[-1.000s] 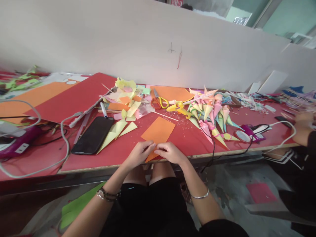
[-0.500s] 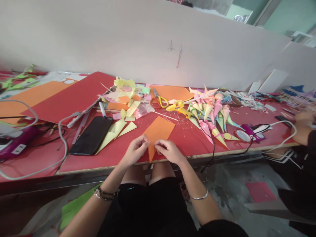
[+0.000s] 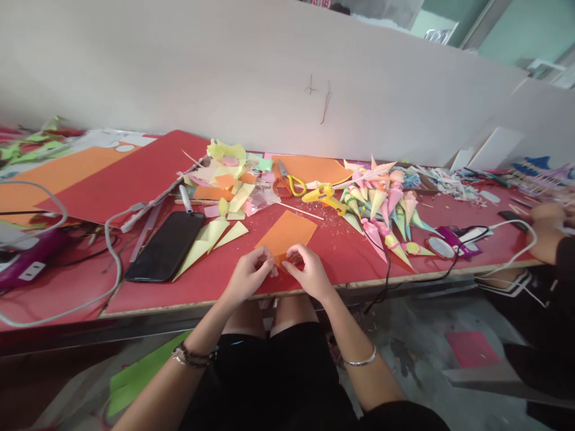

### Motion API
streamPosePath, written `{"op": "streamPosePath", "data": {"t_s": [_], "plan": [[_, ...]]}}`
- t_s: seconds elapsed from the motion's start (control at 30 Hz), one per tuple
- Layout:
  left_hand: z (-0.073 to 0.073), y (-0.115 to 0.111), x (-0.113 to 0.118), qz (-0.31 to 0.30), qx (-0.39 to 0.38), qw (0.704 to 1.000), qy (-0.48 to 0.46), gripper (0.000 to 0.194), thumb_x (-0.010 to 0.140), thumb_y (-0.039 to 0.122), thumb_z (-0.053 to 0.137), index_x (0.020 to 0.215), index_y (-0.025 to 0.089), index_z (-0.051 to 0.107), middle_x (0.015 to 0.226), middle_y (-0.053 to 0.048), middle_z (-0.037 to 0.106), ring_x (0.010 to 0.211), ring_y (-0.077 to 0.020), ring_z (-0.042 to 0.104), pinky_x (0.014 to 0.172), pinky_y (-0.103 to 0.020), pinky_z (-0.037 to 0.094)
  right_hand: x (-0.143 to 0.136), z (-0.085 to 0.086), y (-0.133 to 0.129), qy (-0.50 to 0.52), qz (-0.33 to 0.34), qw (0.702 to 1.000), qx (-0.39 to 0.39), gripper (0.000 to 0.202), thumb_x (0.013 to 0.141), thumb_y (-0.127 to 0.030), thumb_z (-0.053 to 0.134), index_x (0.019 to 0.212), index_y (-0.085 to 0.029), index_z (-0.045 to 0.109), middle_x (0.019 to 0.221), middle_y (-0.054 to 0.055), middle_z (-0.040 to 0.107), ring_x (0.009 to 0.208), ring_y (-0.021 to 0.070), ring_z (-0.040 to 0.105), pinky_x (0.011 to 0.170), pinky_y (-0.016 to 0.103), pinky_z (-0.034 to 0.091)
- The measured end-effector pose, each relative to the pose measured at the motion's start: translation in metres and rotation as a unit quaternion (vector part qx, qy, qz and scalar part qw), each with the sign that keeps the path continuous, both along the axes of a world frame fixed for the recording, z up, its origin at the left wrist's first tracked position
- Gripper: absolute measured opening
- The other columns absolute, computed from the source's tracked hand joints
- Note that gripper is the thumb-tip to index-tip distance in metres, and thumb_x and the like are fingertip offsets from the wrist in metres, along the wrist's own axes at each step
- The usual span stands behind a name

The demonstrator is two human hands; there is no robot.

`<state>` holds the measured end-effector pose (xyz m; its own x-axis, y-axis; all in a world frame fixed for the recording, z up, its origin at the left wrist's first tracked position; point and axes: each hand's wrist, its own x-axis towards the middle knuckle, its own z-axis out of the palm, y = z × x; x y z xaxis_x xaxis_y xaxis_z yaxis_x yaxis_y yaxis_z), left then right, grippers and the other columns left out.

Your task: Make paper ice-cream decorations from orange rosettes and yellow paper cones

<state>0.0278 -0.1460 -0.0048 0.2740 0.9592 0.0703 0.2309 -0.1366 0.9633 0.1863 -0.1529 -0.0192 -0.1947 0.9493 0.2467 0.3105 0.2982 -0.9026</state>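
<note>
A sheet of orange paper (image 3: 287,232) lies at the front of the red table, its near end between my hands. My left hand (image 3: 252,272) has curled fingers and pinches the near left side of the paper. On the other side, my right hand (image 3: 308,272) holds the near end between thumb and fingers. That end is bent up, and the fingers partly hide it. Just beyond the paper are a thin wooden stick (image 3: 299,211), a yellow glue gun (image 3: 326,197) and scissors (image 3: 290,184) with red and yellow handles.
Left of my hands lie a black phone (image 3: 166,246), a marker (image 3: 185,199) and yellow paper pieces (image 3: 202,244). Rolled paper cones (image 3: 390,203) are heaped to the right, near a cable and purple power strip (image 3: 465,240). Another person's arm (image 3: 545,230) rests at far right.
The pointed near end of the orange paper, which hung below my fingers, is now bent up between them. My right hand has shifted slightly left and up.
</note>
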Motion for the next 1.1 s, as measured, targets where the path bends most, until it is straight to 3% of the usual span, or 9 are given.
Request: {"op": "streamPosePath", "data": {"t_s": [0.23, 0.43, 0.73, 0.93, 1.1], "plan": [[-0.005, 0.0, 0.0, 0.016, 0.035, 0.998, 0.056, 0.016, 0.075, 0.033, 0.049, 0.075, 0.018, 0.045, 0.067, 0.002, 0.054, 0.063, -0.0121, 0.055, 0.059, -0.023, 0.044, 0.003, 0.005, 0.0, -0.012, 0.02, 0.999, 0.022, 0.022, 0.074, -0.023, 0.056, 0.095, -0.019, 0.053, 0.097, 0.005, 0.057, 0.087, 0.0147, 0.056, 0.077, 0.027, 0.045], [-0.01, 0.003, 0.001, 0.024, 0.057, 0.994, 0.094, 0.041, 0.071, 0.035, 0.056, 0.107, 0.018, 0.043, 0.087, -0.003, 0.055, 0.08, -0.0153, 0.058, 0.075, -0.03, 0.046, 0.004, 0.005, 0.0, 0.002, 0.019, 1.0, 0.013, 0.016, 0.073, -0.019, 0.055, 0.089, -0.018, 0.057, 0.092, 0.004, 0.06, 0.088, 0.0149, 0.057, 0.079, 0.027, 0.046], [-0.002, 0.001, -0.001, 0.018, 0.065, 0.988, 0.136, 0.042, 0.073, 0.032, 0.053, 0.112, 0.016, 0.049, 0.098, -0.008, 0.063, 0.084, -0.0191, 0.061, 0.077, -0.032, 0.047, 0.006, -0.004, 0.002, 0.073, 0.021, 0.996, -0.042, 0.028, 0.071, -0.024, 0.059, 0.098, -0.016, 0.06, 0.101, 0.008, 0.062, 0.09, 0.0167, 0.06, 0.08, 0.029, 0.049], [0.0, 0.001, -0.001, 0.01, 0.063, 0.989, 0.13, 0.033, 0.075, 0.032, 0.051, 0.104, 0.016, 0.056, 0.099, -0.007, 0.065, 0.087, -0.0195, 0.061, 0.08, -0.031, 0.046, 0.007, -0.006, 0.004, 0.114, 0.021, 0.991, -0.064, 0.022, 0.071, -0.027, 0.06, 0.089, -0.016, 0.061, 0.095, 0.007, 0.063, 0.09, 0.0169, 0.06, 0.082, 0.03, 0.049], [0.001, 0.001, 0.0, 0.008, 0.067, 0.989, 0.13, 0.037, 0.074, 0.029, 0.051, 0.108, 0.016, 0.054, 0.1, -0.007, 0.065, 0.087, -0.0192, 0.06, 0.08, -0.031, 0.046, 0.007, -0.006, 0.005, 0.118, 0.0, 0.99, -0.075, 0.018, 0.073, -0.029, 0.058, 0.085, -0.015, 0.059, 0.087, 0.006, 0.063, 0.083, 0.0159, 0.061, 0.077, 0.029, 0.05]]}}
